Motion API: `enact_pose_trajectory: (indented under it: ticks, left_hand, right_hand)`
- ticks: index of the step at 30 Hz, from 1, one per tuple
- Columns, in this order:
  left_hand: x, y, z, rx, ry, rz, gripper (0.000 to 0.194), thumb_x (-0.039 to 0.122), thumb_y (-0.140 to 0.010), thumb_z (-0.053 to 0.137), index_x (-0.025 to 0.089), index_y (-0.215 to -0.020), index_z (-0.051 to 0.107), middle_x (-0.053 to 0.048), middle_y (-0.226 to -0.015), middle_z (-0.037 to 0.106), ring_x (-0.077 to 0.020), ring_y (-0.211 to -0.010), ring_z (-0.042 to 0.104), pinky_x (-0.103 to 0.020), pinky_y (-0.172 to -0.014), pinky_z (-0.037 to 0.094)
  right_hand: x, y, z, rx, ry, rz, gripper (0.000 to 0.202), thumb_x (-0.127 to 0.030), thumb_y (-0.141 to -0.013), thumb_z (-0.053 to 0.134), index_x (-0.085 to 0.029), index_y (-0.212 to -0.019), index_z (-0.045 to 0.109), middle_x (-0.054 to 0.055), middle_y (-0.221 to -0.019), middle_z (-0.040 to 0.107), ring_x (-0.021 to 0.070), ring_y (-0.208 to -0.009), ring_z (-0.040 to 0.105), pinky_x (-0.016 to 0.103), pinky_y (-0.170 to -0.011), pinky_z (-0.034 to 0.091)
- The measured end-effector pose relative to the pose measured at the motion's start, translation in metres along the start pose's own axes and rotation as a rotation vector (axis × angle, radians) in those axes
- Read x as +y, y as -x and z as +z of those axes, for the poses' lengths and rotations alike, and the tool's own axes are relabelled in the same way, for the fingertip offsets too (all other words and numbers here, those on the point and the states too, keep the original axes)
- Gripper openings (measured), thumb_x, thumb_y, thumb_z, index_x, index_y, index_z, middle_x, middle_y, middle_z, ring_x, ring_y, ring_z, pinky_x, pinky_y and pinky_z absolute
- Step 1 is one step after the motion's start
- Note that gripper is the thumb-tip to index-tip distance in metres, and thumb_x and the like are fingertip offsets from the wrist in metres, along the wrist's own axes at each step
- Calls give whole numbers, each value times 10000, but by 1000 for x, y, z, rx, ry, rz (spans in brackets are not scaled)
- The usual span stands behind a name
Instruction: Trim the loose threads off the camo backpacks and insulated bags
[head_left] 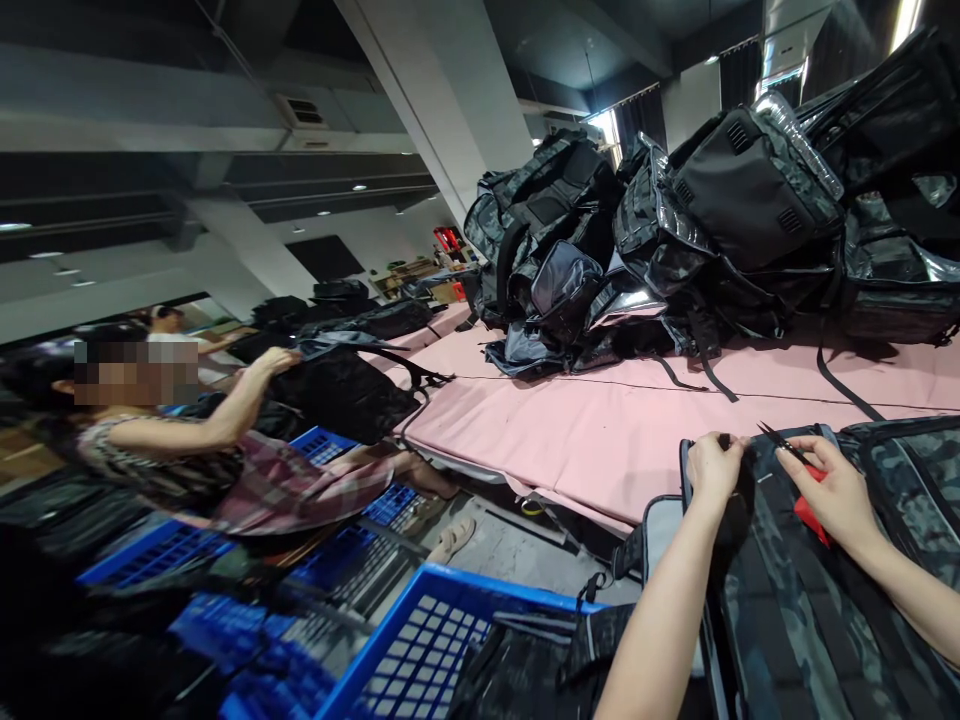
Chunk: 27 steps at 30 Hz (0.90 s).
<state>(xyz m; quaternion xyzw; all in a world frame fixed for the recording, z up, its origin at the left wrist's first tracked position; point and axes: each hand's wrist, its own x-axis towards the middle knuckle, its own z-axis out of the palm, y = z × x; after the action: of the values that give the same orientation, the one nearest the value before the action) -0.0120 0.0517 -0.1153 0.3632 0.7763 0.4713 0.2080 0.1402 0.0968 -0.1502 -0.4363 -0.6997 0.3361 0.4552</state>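
A dark camouflage backpack (787, 590) lies open in front of me at the lower right. My left hand (716, 468) is closed, its fingers pinched at the bag's upper edge; whether they also hold a thread is too small to see. Thread snips (811, 515) with a red handle and dark pointed blades rest in my right hand (832, 490), which is wrapped around them. Their tips point up and left, a short way from my left fingers and above the bag's fabric.
A pink-covered table (540, 420) stretches ahead, with a tall heap of dark backpacks (750, 190) on it. Below left stands a blue plastic crate (420, 640) with dark bags in it. A seated co-worker (217, 450) handles a black bag (352, 390) at left.
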Motion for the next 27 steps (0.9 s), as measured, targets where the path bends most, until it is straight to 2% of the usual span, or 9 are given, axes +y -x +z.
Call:
enact_pose_trajectory:
  ticks: [3, 6, 12, 16, 20, 27]
  left_hand:
    - [-3, -6, 2, 6, 39, 4, 39, 248, -769, 714, 220, -741, 713, -14, -689, 709, -162, -554, 628, -258, -592, 448]
    - [-8, -4, 3, 46, 100, 25, 96, 247, -844, 617, 205, -793, 687, 6, -700, 687, -124, -461, 573, -241, -536, 423]
    - [-14, 0, 2, 163, 142, 139, 170, 248, -824, 631, 194, -664, 606, -13, -732, 655, -174, -754, 614, -267, -740, 433]
    - [-16, 3, 4, 193, 158, 181, 195, 261, -816, 626, 196, -638, 580, -16, -707, 625, -188, -769, 576, -289, -773, 402]
    - [-18, 2, 6, 206, 184, 185, 203, 276, -817, 607, 198, -635, 563, -19, -705, 609, -191, -767, 563, -288, -764, 393]
    - [-19, 4, 6, 194, 221, 180, 209, 300, -810, 608, 197, -637, 552, -11, -690, 589, -181, -738, 553, -279, -749, 396]
  right_hand:
    - [-1, 0, -1, -25, 93, -64, 474, -701, -806, 531, -255, -927, 634, 43, -947, 719, 289, -942, 694, 352, -756, 549]
    - [-2, 0, -2, -84, 185, -153, 419, -660, -833, 502, -268, -901, 632, 14, -913, 721, 252, -844, 706, 313, -669, 531]
    - [-3, 3, 5, -132, 359, -287, 373, -583, -896, 434, -265, -934, 625, -1, -738, 689, 227, -635, 672, 298, -517, 431]
    - [-3, 2, 12, -105, 434, -336, 388, -567, -925, 391, -255, -938, 621, 11, -661, 655, 232, -621, 666, 288, -487, 390]
    - [-3, 3, 13, -93, 452, -373, 396, -553, -949, 365, -250, -948, 620, 16, -675, 663, 213, -621, 663, 278, -503, 400]
    - [-5, 4, 13, -85, 410, -352, 370, -540, -931, 399, -252, -923, 632, 17, -690, 666, 214, -626, 661, 286, -493, 383]
